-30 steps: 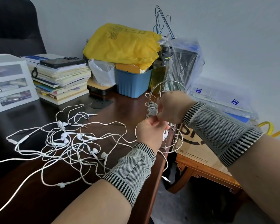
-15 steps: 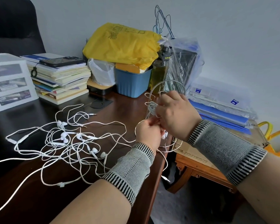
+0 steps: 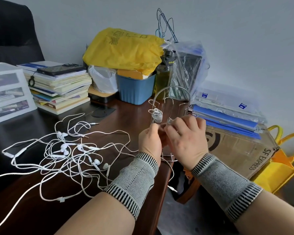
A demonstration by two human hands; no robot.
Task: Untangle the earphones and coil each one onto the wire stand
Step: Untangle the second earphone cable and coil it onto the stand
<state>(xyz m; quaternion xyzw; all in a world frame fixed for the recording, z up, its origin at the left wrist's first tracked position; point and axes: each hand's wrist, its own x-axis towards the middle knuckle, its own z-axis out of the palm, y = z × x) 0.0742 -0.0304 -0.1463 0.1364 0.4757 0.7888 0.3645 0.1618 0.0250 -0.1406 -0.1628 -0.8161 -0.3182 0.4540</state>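
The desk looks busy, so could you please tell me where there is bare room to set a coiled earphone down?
Bare wood lies between the earphone tangle and the blue bin, left of the wire stand. The back edge is crowded with the book stack and bin; the tangle covers the near left.

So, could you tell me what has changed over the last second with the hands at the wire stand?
The right hand has dropped from the stand's upper hook toward the person, uncovering a coiled earphone hanging there. Both hands are still pinching a cord at the wire stand; the left hand and the tangled earphones have stayed put.
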